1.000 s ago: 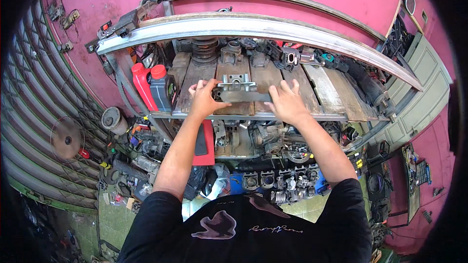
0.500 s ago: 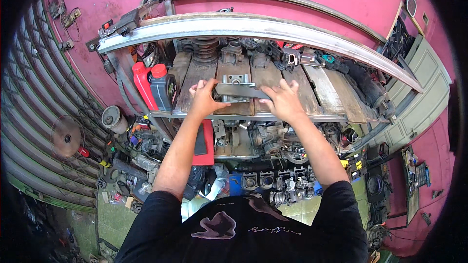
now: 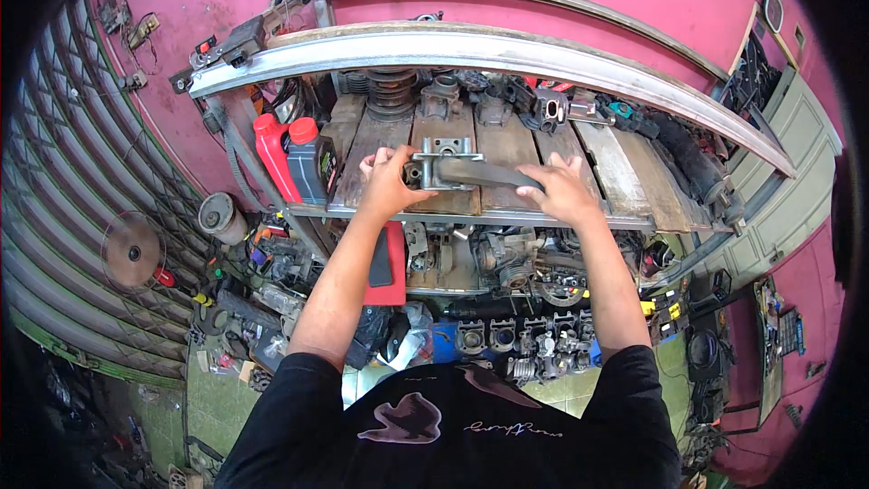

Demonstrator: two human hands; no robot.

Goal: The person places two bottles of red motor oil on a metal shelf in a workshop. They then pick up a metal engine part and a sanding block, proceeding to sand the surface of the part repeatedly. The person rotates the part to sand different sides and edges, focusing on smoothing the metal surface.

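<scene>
On the planked shelf (image 3: 502,147) stands a silver-grey metal engine part (image 3: 444,147), boxy, with holes and corner posts. My left hand (image 3: 387,185) is closed round its left side, thumb at the near edge and fingers behind. A long, flat, dark grey bar (image 3: 484,172) lies across the part's near face, its right end slanting down toward me. My right hand (image 3: 565,190) grips that right end between thumb and fingers. The bar covers part of the metal face. Its exact kind does not show.
A red bottle (image 3: 275,158) and a dark bottle with a red cap (image 3: 310,163) stand left on the shelf. Greasy engine parts (image 3: 441,95) line its back. A metal rail (image 3: 480,45) crosses above. More engine parts (image 3: 502,254) fill the level below.
My right hand has drawn the bar to the right across the metal part, and the bar's right end now slants lower. My left hand keeps its hold. The whole view has shifted slightly.
</scene>
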